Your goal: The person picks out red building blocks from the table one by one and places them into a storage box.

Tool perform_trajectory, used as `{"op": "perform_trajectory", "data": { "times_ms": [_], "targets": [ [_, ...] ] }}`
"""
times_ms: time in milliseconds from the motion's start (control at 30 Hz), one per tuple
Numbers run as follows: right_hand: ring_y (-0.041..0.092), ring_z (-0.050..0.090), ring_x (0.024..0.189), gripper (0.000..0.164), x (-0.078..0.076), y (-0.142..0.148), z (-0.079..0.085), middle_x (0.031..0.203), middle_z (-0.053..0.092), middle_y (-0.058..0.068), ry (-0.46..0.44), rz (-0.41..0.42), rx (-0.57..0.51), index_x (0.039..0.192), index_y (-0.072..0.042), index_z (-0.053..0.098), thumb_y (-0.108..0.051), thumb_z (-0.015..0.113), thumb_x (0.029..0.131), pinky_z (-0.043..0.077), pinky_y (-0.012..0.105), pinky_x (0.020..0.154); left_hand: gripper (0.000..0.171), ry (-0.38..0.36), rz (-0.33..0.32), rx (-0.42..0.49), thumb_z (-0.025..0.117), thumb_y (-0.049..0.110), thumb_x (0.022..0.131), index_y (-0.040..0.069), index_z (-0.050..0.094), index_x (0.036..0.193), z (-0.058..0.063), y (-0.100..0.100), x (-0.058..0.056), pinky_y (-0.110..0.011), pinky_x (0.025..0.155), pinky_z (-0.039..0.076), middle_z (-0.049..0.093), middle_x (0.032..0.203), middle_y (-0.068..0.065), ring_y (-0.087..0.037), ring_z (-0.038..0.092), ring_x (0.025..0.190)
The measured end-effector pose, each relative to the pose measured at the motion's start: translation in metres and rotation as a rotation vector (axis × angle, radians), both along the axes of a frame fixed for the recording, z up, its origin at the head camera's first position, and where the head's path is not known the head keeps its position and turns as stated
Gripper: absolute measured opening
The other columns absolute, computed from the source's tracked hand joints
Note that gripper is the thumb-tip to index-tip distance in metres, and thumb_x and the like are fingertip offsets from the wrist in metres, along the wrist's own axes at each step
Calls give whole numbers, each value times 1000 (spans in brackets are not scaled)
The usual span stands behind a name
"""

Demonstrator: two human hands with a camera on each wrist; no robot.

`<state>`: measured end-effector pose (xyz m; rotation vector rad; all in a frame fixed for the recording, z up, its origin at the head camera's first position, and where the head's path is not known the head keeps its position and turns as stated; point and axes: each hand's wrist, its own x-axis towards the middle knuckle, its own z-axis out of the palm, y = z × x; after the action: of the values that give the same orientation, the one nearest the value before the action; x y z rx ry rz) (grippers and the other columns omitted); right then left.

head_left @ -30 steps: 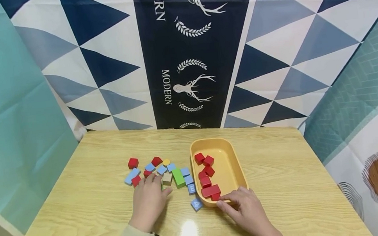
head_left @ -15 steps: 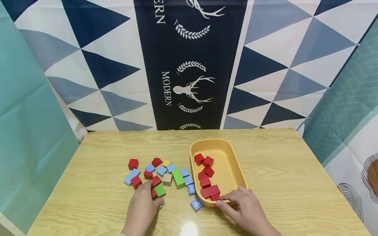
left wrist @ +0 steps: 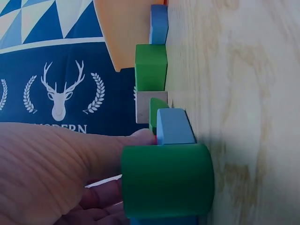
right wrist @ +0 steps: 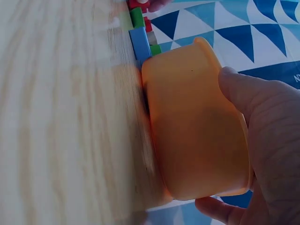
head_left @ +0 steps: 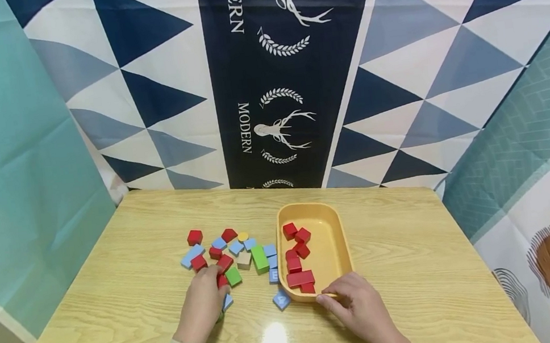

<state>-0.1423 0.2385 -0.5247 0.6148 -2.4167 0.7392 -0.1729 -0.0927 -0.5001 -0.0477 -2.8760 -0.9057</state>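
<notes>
My left hand [head_left: 202,301] is among the loose blocks left of the tray, thumb and fingers about a red block [head_left: 222,281]. A green cylinder [left wrist: 168,180] and a blue block [left wrist: 174,125] lie close beside that hand in the left wrist view. With thumb and fingers, my right hand [head_left: 359,304] pinches the near rim of a yellow-orange plastic tray [head_left: 338,244]. Several red blocks [head_left: 301,279] sit along the tray's left side. In the right wrist view the thumb [right wrist: 239,89] lies over the tray's rim.
Left of the tray are more blocks: a green block [head_left: 259,259], a beige block [head_left: 244,261], a red block [head_left: 194,237], a long blue block [head_left: 192,256] and a yellow disc [head_left: 243,236]. A lettered blue tile [head_left: 281,300] lies by the tray's near left corner. Patterned cloth [head_left: 167,93] hangs behind the table.
My left hand has drawn back toward the near left, uncovering red and green blocks, and its fingers have closed about a red block. The tray has shifted slightly left with my right hand on its rim.
</notes>
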Motion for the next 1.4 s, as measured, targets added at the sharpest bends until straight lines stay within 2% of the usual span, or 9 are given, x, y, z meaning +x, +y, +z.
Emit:
{"op": "perform_trajectory", "data": {
  "times_ms": [167,300,400,467,600,733,833,1100,1400],
  "targets": [
    [-2,58,84,11,1,1,1,81,72,-23,-7,-3,14,85,-27,81,-27,92,82,44,17,77,37,154,-43,-6,82,11,95,0,70,128,14,17,1,-51,101,61,74,127,-19,-37,70,120],
    [-1,58,84,10,1,1,0,81,72,-23,-4,-9,21,85,-27,81,-28,91,83,45,22,76,36,282,-191,3,82,16,95,8,72,128,29,45,1,-46,102,61,76,128,-10,-30,69,120],
    [-1,57,83,9,0,1,-1,81,72,-22,15,10,14,85,-27,81,-29,91,84,45,22,75,32,294,-362,13,78,17,98,13,72,128,34,69,-3,-43,104,60,75,129,-5,-25,68,122],
    [-1,56,82,8,-1,0,-2,80,72,-22,26,21,8,85,-27,82,-30,90,85,45,21,73,28,272,-467,6,75,17,100,16,72,128,33,84,-8,-42,106,59,74,130,-3,-23,68,124],
    [-2,55,81,7,-1,-2,-3,81,72,-22,32,34,-2,85,-28,81,-30,88,87,43,21,72,19,231,-588,-75,71,12,103,17,76,121,24,108,-22,-37,106,58,74,126,-2,-20,69,120],
    [-1,57,83,8,1,-2,-2,82,72,-23,26,34,-1,85,-28,81,-28,89,85,45,23,74,18,195,-624,-135,69,10,104,19,81,115,13,124,-33,-32,105,58,74,123,-1,-17,69,116],
    [-2,57,83,9,2,0,-1,82,72,-23,21,23,1,84,-28,81,-27,90,84,46,24,75,18,185,-614,-164,69,14,104,20,81,116,10,132,-37,-31,104,58,73,123,-1,-16,69,115],
    [-4,54,82,10,1,1,-3,81,69,-25,-2,7,2,84,-29,81,-28,91,83,44,22,74,20,180,-577,-301,72,25,104,17,82,118,10,140,-37,-31,107,57,75,126,-1,-17,70,120],
    [-3,54,82,10,-1,1,-4,81,70,-25,-2,14,-7,84,-29,81,-27,91,82,43,23,73,18,200,-570,-263,73,24,103,15,82,116,7,138,-37,-30,106,57,77,120,1,-15,70,117]
  ]
}}
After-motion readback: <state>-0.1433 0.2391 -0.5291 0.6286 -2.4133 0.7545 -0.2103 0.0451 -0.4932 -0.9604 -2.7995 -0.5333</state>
